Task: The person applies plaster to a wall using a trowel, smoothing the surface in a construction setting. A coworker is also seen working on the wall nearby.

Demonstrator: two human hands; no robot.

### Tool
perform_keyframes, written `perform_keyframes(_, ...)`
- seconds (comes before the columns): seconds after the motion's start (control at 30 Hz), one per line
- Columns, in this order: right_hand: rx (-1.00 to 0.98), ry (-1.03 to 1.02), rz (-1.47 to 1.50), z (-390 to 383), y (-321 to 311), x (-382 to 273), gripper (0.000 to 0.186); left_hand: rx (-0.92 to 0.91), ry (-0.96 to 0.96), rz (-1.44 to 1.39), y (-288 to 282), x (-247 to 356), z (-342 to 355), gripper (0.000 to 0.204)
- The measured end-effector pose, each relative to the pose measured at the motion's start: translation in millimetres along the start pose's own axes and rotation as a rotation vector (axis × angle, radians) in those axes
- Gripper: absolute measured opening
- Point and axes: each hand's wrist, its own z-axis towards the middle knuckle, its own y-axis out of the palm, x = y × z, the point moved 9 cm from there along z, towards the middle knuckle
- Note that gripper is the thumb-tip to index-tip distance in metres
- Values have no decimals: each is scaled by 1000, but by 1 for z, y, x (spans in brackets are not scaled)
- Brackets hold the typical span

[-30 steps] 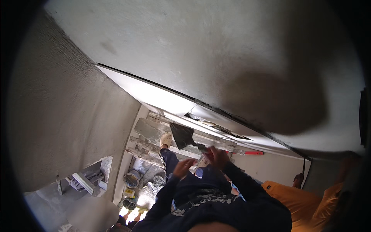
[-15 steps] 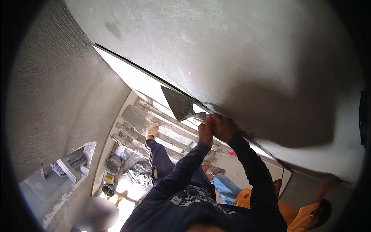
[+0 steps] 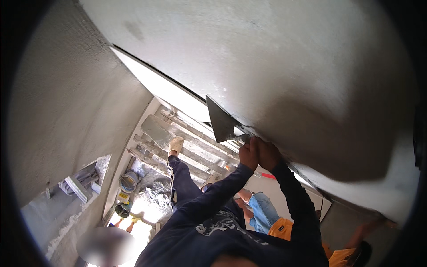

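Grey plastered walls [image 3: 66, 111] — sunlit floor [image 3: 147, 209] below (debris-strewn).

The dark, wedge-shaped trowel blade [image 3: 221, 121] lay tilted against the pale plastered ceiling [image 3: 267, 58], just below its edge.

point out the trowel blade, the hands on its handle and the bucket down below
trowel blade [image 3: 219, 121], head view, middle of the dark flat face
hands [image 3: 258, 153], head view, knuckles clasped together
bucket [image 3: 128, 181], head view, its round rim

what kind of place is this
Likely a building site, indoors, with plastering under way. Both hands press a trowel to a grey plastered surface, the person stands on wooden planks, and buckets sit below.
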Motion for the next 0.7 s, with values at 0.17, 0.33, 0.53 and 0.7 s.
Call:
perform_keyframes(0.17, 131, -35, -18, -6, -10, -19, 27, 47, 78, -184, -16, 18, -9, 63)
perform_keyframes(0.33, 210, -88, -46, 7, -23, -34, 29, -205, 184, 7, -27, 47, -5, 49)
perform_keyframes(0.53, 210, -188, 40, 7, -20, -34, 35, -313, 143, 604, -152, -69, 0, 55)
perform_keyframes(0.7, 160, -110, 47, 5, -10, -19, 30, -110, -836, 1089, -312, -228, -8, 117)
